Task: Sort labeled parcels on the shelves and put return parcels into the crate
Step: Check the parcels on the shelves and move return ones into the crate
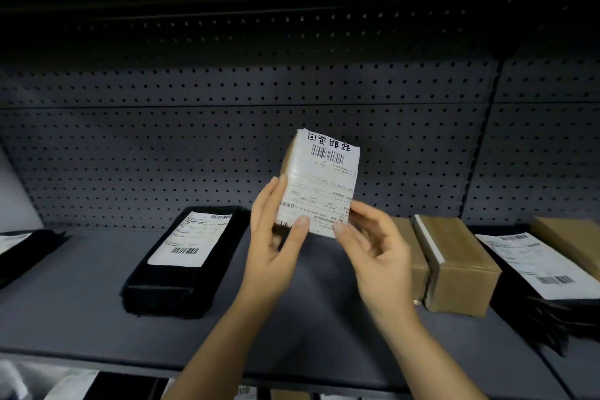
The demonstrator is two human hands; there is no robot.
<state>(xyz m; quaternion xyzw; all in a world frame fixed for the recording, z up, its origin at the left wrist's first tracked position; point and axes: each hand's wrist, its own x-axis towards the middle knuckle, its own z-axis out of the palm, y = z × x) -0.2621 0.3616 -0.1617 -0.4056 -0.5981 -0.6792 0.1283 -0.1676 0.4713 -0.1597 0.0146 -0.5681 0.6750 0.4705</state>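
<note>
Parcel (319,183) upright, gripped between left hand (276,237), right hand (373,247)

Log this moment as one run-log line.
left hand: holds labeled parcel | right hand: holds same parcel | parcel: raised above shelf, label facing camera

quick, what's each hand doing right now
Left hand: closed on the labeled parcel, gripping its lower left edge.
Right hand: fingers on the same parcel's lower right corner.

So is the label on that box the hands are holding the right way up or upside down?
Upside down. On the held parcel, the label's big characters and barcode read inverted, while the left hand and right hand grip its lower corners.
</note>
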